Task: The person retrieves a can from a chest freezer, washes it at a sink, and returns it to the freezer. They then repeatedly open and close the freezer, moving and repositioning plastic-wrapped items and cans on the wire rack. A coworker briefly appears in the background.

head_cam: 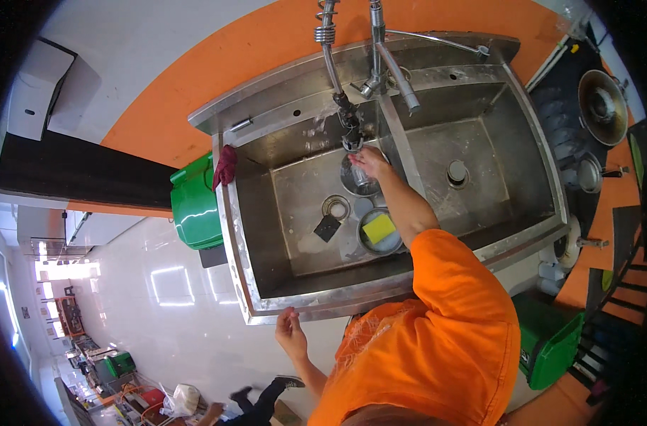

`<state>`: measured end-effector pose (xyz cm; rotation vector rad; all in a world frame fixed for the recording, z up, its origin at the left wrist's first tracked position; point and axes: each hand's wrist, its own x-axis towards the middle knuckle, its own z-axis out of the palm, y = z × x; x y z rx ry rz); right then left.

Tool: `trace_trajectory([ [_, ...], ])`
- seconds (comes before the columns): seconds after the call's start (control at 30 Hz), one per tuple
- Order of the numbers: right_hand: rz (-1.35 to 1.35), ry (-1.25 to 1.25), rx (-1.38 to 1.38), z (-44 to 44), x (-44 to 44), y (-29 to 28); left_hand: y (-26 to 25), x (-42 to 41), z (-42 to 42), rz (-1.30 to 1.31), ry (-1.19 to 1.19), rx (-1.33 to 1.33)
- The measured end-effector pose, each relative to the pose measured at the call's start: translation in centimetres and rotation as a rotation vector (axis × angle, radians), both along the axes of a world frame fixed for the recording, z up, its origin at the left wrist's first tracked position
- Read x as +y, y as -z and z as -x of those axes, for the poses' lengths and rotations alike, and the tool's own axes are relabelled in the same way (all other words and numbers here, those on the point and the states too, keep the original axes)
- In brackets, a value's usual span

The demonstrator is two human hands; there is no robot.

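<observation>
My right hand (370, 161) reaches into the left basin of a stainless steel sink (302, 183). It is just below the black and chrome spray head (351, 133), over a round metal bowl (349, 178). A clear stream appears to run below my fingers; whether they grip anything is unclear. Nearer me, a yellow sponge (378, 229) lies in a round pan (392, 246) holding cloudy liquid. A small grey disc (363, 206) lies between bowl and pan. A black scouring pad (327, 228) is next to the drain (335, 207). My left hand (291, 333), fingers loosely curled, is at the sink's front edge.
A chrome faucet (403, 85) stands above the basin divider. In the right basin is a drain with a round cap (457, 171). A dark red cloth (226, 166) hangs over the left rim, beside a green bin (198, 205). Another person's leg (262, 402) shows behind me.
</observation>
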<state>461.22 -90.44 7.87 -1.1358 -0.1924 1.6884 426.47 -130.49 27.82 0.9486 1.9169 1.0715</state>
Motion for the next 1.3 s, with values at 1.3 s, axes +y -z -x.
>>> trace_trajectory([
  [1.3,-0.509,0.127,-1.405,-6.3,-28.0,-16.8,9.3,42.9,-14.5,-0.329,0.648,-0.265],
])
